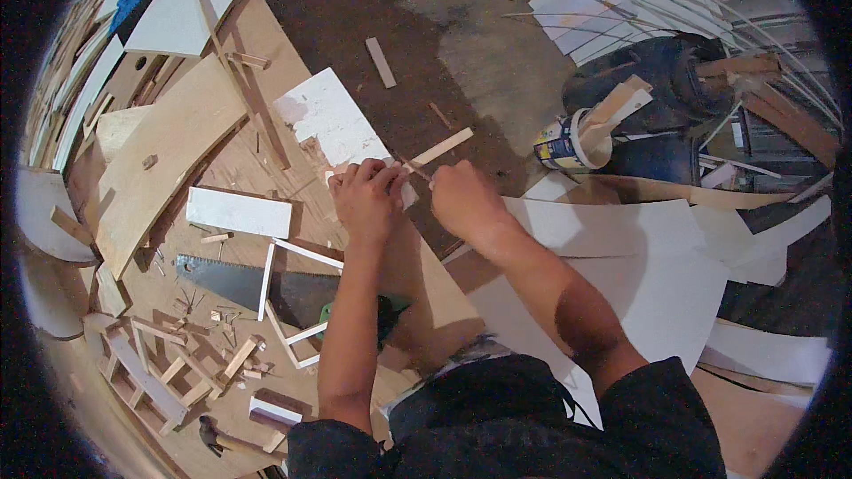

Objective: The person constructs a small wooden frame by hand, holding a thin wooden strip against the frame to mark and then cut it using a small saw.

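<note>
My left hand (366, 200) presses down on a narrow wood strip (445, 146), fingers bent over its near end. The strip's pale far end juts out past the edge of the workbench. Beneath it lies a white-faced board (333, 115) with a chipped, rough patch. Closed around a thin, dark blade-like tool (415, 168), my right hand (463, 204) is just right of the left. The blade meets the strip close to my left fingertips. Its handle is hidden inside my right fist, so the exact kind of tool is unclear.
On the plywood bench are a handsaw (235, 277), a white block (238, 213), a white stick frame (266, 279), a hammer (211, 436) and scattered nails. A paint bucket (555, 146) with offcuts stands right, beside a black barrel (621, 80). White sheets (648, 275) lie below.
</note>
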Available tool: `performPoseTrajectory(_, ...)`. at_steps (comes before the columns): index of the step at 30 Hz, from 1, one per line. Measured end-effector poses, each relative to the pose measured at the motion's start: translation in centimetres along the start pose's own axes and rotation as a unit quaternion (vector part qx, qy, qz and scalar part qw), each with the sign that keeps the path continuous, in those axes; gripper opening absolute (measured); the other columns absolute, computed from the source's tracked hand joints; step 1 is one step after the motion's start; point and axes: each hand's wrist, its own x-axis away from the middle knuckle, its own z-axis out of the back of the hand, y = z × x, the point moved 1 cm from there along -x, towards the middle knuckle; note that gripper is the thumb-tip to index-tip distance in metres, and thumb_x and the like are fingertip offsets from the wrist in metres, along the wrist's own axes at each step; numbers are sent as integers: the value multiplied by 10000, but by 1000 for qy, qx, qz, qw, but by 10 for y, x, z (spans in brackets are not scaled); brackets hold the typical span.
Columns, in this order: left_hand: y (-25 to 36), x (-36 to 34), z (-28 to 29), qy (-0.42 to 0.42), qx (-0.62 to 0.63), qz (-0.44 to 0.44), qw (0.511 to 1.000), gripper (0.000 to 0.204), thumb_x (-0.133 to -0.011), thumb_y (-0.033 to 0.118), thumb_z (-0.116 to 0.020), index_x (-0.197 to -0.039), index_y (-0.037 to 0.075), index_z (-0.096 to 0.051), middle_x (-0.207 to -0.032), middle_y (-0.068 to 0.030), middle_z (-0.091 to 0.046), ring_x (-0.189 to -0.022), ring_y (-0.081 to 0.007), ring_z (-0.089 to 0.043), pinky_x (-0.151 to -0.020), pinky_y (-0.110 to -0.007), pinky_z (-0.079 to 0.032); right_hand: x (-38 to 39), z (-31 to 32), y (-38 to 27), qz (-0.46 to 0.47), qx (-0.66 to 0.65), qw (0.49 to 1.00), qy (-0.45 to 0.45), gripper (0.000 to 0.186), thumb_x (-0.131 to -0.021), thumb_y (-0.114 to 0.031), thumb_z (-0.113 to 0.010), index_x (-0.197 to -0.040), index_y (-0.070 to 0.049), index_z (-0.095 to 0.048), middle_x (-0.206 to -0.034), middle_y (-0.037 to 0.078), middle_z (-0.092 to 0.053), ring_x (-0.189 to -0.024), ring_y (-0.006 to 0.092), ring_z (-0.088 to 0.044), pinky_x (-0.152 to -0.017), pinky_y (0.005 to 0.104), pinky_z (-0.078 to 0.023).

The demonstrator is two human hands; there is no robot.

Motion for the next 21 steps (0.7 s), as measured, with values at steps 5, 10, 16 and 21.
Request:
performPoseTrajectory(5, 6, -4, -2, 3, 30, -13, 999, 131, -831, 274, -806, -952, 234, -832, -954, 46, -706, -920, -191, -642, -859, -442, -415, -18, -18, 5, 44, -71, 993, 86, 278, -956, -114, -569, -1113, 45, -734, -1107, 359, -684, -1056, 496, -694, -936, 565, -554)
performPoseTrajectory(10, 1, 0, 2, 9, 7, 0, 1000, 116, -821, 277, -814, -922, 219, -825, -948, 48, -707, -913, -189, -644, -836, -438, -420, 6, -14, 0, -8, -10, 1000, 12, 270, -936, -90, -585, -1097, 69, -732, -1044, 338, -706, -1024, 492, -706, -878, 564, -580)
performPoseTrajectory(16, 2, -2, -6, -4, 4, -15, 1000, 100, -815, 278, -813, -899, 223, -819, -951, 46, -709, -910, -199, -648, -843, -442, -424, -19, -17, 0, 7, -20, 1000, 6, 240, -948, -123, -610, -1079, 20, -751, -1034, 348, -702, -1006, 502, -707, -880, 560, -581)
performPoseTrajectory(21, 5, -1, 0, -7, 8, -1, 1000, 117, -833, 289, -803, -928, 225, -828, -982, 39, -725, -936, -213, -654, -835, -442, -429, 7, -22, 13, 1, -9, 999, 31, 244, -962, -134, -598, -1097, 15, -736, -1041, 332, -696, -1037, 502, -689, -896, 570, -567)
